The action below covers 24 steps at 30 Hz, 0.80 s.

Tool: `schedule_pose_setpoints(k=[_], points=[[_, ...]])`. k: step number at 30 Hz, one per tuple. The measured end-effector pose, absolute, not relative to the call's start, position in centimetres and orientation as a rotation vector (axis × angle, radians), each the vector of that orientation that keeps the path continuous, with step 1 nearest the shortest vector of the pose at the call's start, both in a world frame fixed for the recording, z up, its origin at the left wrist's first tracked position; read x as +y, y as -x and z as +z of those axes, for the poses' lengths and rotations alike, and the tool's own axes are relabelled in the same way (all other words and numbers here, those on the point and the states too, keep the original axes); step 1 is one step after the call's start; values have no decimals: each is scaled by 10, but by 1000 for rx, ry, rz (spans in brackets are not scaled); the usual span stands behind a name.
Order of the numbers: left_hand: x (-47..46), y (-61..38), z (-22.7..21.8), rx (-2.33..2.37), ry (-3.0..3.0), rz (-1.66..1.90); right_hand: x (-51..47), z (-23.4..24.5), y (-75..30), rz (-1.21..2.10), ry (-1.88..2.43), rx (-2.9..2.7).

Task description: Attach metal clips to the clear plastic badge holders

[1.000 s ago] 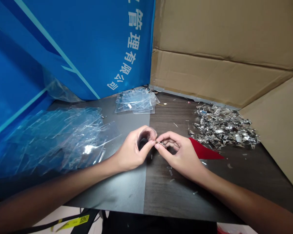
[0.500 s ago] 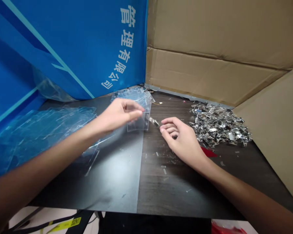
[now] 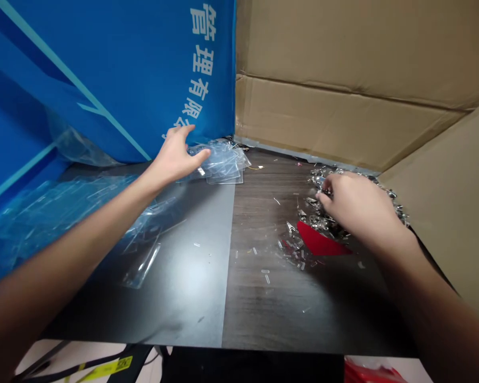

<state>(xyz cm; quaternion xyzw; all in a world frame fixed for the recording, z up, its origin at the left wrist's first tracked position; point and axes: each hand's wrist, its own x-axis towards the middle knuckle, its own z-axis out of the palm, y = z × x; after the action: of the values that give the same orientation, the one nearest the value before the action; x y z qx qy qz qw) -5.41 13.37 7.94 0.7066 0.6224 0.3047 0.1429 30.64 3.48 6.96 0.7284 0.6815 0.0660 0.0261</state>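
Hands well apart: the right hand (image 3: 359, 208) curls down onto a heap of small silvery metal clips (image 3: 317, 221) spread crosswise beneath it, any grip hidden. Farther off, the open, unclenched left hand (image 3: 173, 155) hangs just beside a stack of clear plastic sleeves (image 3: 223, 164), the nearer hand to them.

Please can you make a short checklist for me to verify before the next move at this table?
1. Left hand is empty: ok.
2. Right hand has a metal clip from the pile: cannot tell.
3. Stack of clear plastic sleeves lies flat: ok.
4. Loose sleeve is on the stack: not ok, it lies apart.
5. Small clear bits are off the tabletop: not ok.
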Motion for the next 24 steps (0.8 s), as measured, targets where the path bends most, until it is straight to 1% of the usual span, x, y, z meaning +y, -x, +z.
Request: schedule_pose_setpoints(k=[2, 5, 8, 10, 13, 16, 22, 23, 24], points=[[123, 69, 84, 1762, -2248, 700, 33, 71, -309, 211, -2207, 2064], [105, 97, 92, 1723, -2397, 366, 33, 71, -308, 207, -2215, 2030], [85, 123, 89, 1607, -2392, -8, 35, 68, -308, 176, -2239, 2012], [73, 135, 81, 1571, -2310, -117, 38, 66, -308, 147, -2264, 2019], [60, 145, 68, 1621, -2225, -38, 40, 64, -311, 150, -2320, 2045], [56, 147, 64, 1639, -2238, 74, 41, 64, -312, 181, -2369, 2072], [64, 136, 79, 1671, -2189, 25, 39, 73, -307, 104, -2517, 2015], [65, 134, 82, 1684, -2153, 53, 38, 74, -306, 103, -2519, 2008], [65, 132, 86, 1690, -2094, 159, 37, 75, -305, 99, -2516, 2003]])
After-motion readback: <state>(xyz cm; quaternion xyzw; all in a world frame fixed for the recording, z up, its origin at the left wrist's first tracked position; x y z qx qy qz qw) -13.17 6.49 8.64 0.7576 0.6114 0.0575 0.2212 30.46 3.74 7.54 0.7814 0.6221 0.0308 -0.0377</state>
